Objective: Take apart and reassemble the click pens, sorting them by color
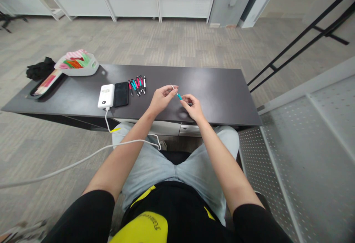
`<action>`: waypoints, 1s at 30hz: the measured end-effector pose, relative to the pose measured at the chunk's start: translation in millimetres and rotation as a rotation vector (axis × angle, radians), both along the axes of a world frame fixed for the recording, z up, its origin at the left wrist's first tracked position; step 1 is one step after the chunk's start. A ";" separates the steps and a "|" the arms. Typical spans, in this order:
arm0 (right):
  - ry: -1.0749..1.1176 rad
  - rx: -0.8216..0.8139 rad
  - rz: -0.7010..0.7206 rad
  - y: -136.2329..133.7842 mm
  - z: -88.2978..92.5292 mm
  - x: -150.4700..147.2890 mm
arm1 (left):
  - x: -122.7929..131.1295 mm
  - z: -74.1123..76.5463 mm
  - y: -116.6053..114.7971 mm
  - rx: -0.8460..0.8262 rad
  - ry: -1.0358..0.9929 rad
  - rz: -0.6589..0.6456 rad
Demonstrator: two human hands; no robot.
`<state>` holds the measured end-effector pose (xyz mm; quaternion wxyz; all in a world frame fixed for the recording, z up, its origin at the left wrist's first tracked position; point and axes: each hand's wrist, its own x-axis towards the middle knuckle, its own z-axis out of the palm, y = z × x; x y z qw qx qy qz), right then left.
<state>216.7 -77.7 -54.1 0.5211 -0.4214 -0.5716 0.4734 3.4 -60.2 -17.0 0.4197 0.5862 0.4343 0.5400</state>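
Observation:
Above the desk, my left hand (161, 99) pinches the thin whitish end of a teal pen (179, 96), which looks like a bare refill. My right hand (193, 107) has its fingertips closed on the teal barrel at the lower end. The pen slants between the two hands, and part of it is hidden behind the fingers. To the left of my left hand, several pens (137, 85) in pink, teal, white and black lie side by side on the desk.
On the dark desk (216, 88) are a black phone (121, 94) and a white power bank (106, 96), whose white cable (94, 158) runs across my left forearm. Farther left stand a white basket (80, 71) of colourful items, a dark tray (46, 88) and a black cloth (41, 69).

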 end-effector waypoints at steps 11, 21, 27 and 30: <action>-0.014 -0.021 -0.021 0.7 -3.4 0.8 | 5.0 8.9 1.2 -0.060 -0.080 -0.039; -0.026 -0.032 -0.013 0.9 -4.8 0.1 | 6.2 9.4 -3.8 0.049 0.000 0.041; -0.053 0.015 0.024 0.0 -5.1 1.4 | 6.6 11.9 -6.2 0.062 0.066 0.060; -0.053 0.030 0.030 -0.6 -3.7 1.3 | 6.4 9.6 -4.8 0.058 0.025 0.029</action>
